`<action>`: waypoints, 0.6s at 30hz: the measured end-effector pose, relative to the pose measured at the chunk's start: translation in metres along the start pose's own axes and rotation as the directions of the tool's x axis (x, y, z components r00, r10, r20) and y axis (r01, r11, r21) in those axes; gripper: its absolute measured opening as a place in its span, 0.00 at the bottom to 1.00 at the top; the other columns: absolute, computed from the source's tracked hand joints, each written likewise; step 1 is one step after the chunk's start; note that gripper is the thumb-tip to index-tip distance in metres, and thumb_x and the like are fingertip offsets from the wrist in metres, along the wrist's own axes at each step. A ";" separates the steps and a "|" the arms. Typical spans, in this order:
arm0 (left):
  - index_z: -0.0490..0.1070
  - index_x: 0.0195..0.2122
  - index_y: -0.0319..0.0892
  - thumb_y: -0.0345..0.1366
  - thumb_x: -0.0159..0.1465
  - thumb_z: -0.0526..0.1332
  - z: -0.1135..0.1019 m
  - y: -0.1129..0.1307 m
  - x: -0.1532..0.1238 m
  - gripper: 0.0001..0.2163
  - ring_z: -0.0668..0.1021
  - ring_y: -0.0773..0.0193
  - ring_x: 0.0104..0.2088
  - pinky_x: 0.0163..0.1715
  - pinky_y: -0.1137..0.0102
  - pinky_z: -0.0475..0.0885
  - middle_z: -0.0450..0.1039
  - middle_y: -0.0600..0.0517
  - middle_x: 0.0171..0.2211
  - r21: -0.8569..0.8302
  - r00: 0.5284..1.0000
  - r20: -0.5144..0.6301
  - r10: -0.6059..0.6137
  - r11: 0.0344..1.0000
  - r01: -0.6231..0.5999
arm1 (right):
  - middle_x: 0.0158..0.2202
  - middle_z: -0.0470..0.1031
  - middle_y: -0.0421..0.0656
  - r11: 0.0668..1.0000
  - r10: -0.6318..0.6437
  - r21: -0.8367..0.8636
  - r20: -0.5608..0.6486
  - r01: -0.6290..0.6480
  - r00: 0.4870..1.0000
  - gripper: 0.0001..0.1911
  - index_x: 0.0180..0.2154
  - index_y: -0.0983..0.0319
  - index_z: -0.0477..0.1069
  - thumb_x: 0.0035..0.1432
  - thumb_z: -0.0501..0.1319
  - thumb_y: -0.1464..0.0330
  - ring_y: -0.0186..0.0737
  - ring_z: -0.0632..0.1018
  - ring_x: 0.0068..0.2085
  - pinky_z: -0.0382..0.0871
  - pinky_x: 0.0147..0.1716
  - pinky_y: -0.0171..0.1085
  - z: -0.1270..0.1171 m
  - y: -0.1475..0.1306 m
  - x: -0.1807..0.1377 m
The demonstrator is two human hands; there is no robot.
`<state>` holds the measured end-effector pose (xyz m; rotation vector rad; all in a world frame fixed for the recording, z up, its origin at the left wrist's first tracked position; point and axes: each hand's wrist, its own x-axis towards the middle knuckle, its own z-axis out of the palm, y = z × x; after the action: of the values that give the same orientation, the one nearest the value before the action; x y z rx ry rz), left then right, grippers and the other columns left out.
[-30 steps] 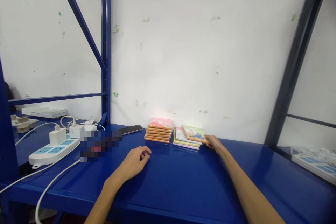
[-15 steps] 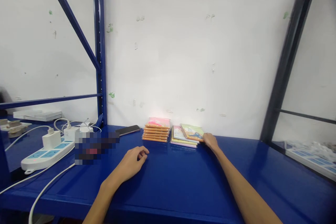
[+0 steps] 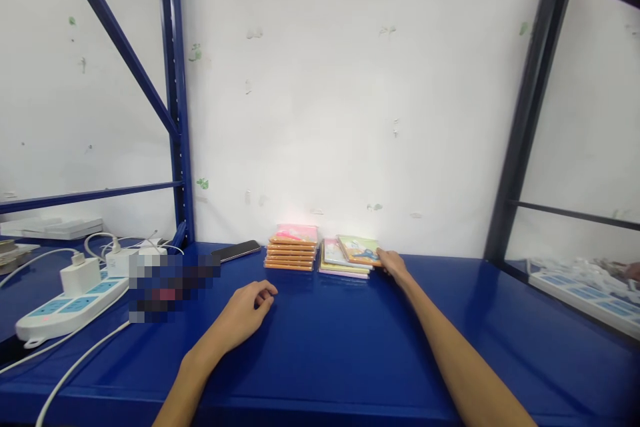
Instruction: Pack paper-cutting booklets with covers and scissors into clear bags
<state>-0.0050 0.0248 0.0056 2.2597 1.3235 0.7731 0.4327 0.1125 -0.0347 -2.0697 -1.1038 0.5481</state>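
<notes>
My right hand (image 3: 393,263) reaches to the right pile, its fingers pinched on the near right corner of the top packet (image 3: 360,251). That packet is thin, square and film-wrapped, with a yellow-green and orange cover and a blue scissors picture. It lies askew on several pale packets (image 3: 345,272). Left of it stands a neater stack of orange-edged packets (image 3: 290,257) with a pink cover on top. My left hand (image 3: 250,307) rests on the blue table, loosely curled, thumb apart from the fingers, holding nothing.
On the blue table (image 3: 320,347), a dark phone (image 3: 236,251) lies behind my left hand. A white power strip (image 3: 70,310) with chargers and cables is at the left, beside a blurred-out patch. Blue rack posts (image 3: 175,113) and a white wall stand behind. Another power strip (image 3: 585,293) is at the right.
The view has shifted slightly, so everything sits a little further left. My right hand stays at the top packet's corner. My left hand keeps its loose curl on the table.
</notes>
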 end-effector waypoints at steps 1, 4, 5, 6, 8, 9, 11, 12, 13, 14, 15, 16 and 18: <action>0.76 0.44 0.41 0.39 0.65 0.51 0.000 0.000 0.000 0.15 0.80 0.55 0.40 0.44 0.64 0.71 0.79 0.45 0.40 0.000 1.000 0.001 -0.001 1.000 0.001 | 0.56 0.74 0.48 0.999 0.002 0.032 0.006 -0.002 1.000 0.17 0.56 0.61 0.72 0.69 0.62 0.62 0.46 0.79 0.49 0.77 0.48 0.49 0.000 0.000 -0.001; 0.76 0.44 0.41 0.40 0.65 0.51 0.000 0.001 0.001 0.16 0.80 0.54 0.40 0.44 0.63 0.70 0.79 0.44 0.40 -0.001 1.000 0.005 -0.003 1.000 0.003 | 0.56 0.74 0.48 0.990 0.000 0.139 0.029 -0.004 1.000 0.17 0.56 0.61 0.72 0.69 0.62 0.62 0.46 0.79 0.50 0.77 0.48 0.49 0.000 -0.001 -0.003; 0.75 0.44 0.41 0.40 0.65 0.51 0.000 0.002 0.001 0.16 0.80 0.54 0.40 0.44 0.63 0.70 0.79 0.44 0.40 -0.001 1.000 0.005 -0.003 1.000 0.003 | 0.56 0.74 0.48 0.984 -0.005 0.177 0.040 -0.002 0.999 0.17 0.56 0.61 0.71 0.69 0.62 0.62 0.47 0.79 0.50 0.77 0.48 0.49 0.000 -0.001 -0.004; 0.75 0.44 0.41 0.40 0.65 0.51 0.000 0.002 0.002 0.16 0.80 0.54 0.41 0.44 0.63 0.70 0.79 0.44 0.40 -0.002 1.000 0.006 -0.004 1.000 0.004 | 0.56 0.74 0.48 0.977 -0.012 0.215 0.053 0.000 0.999 0.17 0.56 0.61 0.71 0.69 0.63 0.62 0.47 0.79 0.50 0.77 0.48 0.50 -0.001 -0.001 -0.005; 0.75 0.44 0.41 0.41 0.65 0.51 -0.001 0.002 0.002 0.16 0.80 0.53 0.41 0.44 0.62 0.70 0.79 0.44 0.40 -0.006 1.000 0.008 -0.004 1.000 0.004 | 0.56 0.74 0.48 0.957 -0.032 0.290 0.084 0.006 0.996 0.18 0.56 0.61 0.71 0.69 0.63 0.62 0.47 0.79 0.50 0.77 0.48 0.50 -0.002 -0.002 -0.007; 0.75 0.44 0.41 0.41 0.65 0.51 -0.001 0.002 0.002 0.16 0.80 0.53 0.41 0.44 0.62 0.70 0.79 0.44 0.40 -0.008 1.000 0.008 -0.003 1.000 0.003 | 0.56 0.74 0.48 0.945 -0.045 0.327 0.102 0.010 0.994 0.18 0.57 0.61 0.71 0.69 0.63 0.62 0.47 0.79 0.50 0.77 0.48 0.50 -0.003 -0.002 -0.008; 0.76 0.44 0.41 0.41 0.65 0.51 -0.001 0.003 0.002 0.16 0.80 0.53 0.41 0.44 0.62 0.70 0.79 0.44 0.39 -0.014 1.000 0.007 -0.002 1.000 0.002 | 0.56 0.74 0.48 0.917 -0.083 0.399 0.145 0.019 0.986 0.19 0.57 0.62 0.71 0.68 0.63 0.62 0.47 0.79 0.50 0.77 0.48 0.50 -0.005 -0.003 -0.010; 0.76 0.44 0.41 0.41 0.65 0.52 -0.001 0.003 0.002 0.16 0.80 0.53 0.41 0.44 0.62 0.70 0.79 0.44 0.39 -0.018 1.000 0.006 -0.001 1.000 0.001 | 0.56 0.74 0.48 0.901 -0.106 0.434 0.168 0.023 0.980 0.19 0.57 0.62 0.70 0.68 0.63 0.62 0.47 0.79 0.50 0.77 0.48 0.50 -0.006 -0.003 -0.011; 0.76 0.44 0.41 0.41 0.65 0.52 0.000 0.003 0.002 0.16 0.80 0.53 0.41 0.44 0.62 0.70 0.79 0.44 0.39 -0.022 1.000 0.005 0.000 1.000 0.000 | 0.56 0.74 0.48 0.884 -0.132 0.467 0.192 0.028 0.972 0.19 0.57 0.62 0.70 0.68 0.63 0.62 0.47 0.79 0.50 0.77 0.48 0.50 -0.007 -0.004 -0.013; 0.76 0.43 0.41 0.41 0.64 0.52 0.000 0.002 0.002 0.16 0.80 0.53 0.41 0.44 0.62 0.70 0.79 0.44 0.39 -0.027 1.000 0.003 0.001 1.000 -0.001 | 0.56 0.74 0.48 0.867 -0.159 0.498 0.216 0.032 0.963 0.19 0.57 0.62 0.70 0.68 0.63 0.62 0.47 0.79 0.50 0.77 0.48 0.50 -0.009 -0.006 -0.015; 0.76 0.43 0.42 0.41 0.64 0.52 0.000 0.002 0.002 0.15 0.79 0.53 0.40 0.44 0.62 0.70 0.79 0.44 0.39 -0.032 1.000 0.000 0.003 0.999 -0.003 | 0.56 0.74 0.48 0.850 -0.187 0.526 0.238 0.035 0.953 0.19 0.57 0.62 0.70 0.68 0.63 0.62 0.47 0.79 0.50 0.77 0.48 0.50 -0.011 -0.007 -0.017; 0.76 0.43 0.42 0.41 0.64 0.53 0.000 0.001 0.002 0.15 0.79 0.53 0.40 0.44 0.61 0.70 0.79 0.45 0.39 -0.038 1.000 -0.003 0.005 0.999 -0.005 | 0.56 0.74 0.48 0.833 -0.214 0.552 0.257 0.039 0.942 0.19 0.57 0.62 0.70 0.68 0.63 0.62 0.47 0.79 0.50 0.77 0.48 0.50 -0.013 -0.009 -0.020; 0.76 0.42 0.42 0.41 0.63 0.53 0.001 0.000 0.002 0.14 0.79 0.53 0.40 0.44 0.61 0.70 0.79 0.45 0.38 -0.055 1.000 -0.014 0.009 0.998 -0.010 | 0.56 0.74 0.48 0.803 -0.269 0.594 0.289 0.048 0.919 0.19 0.57 0.62 0.70 0.68 0.63 0.62 0.47 0.79 0.50 0.77 0.47 0.50 -0.018 -0.015 -0.026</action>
<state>-0.0040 0.0268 0.0056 2.2230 1.2823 0.8200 0.4218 0.0892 -0.0111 -1.3547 -1.1242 1.0648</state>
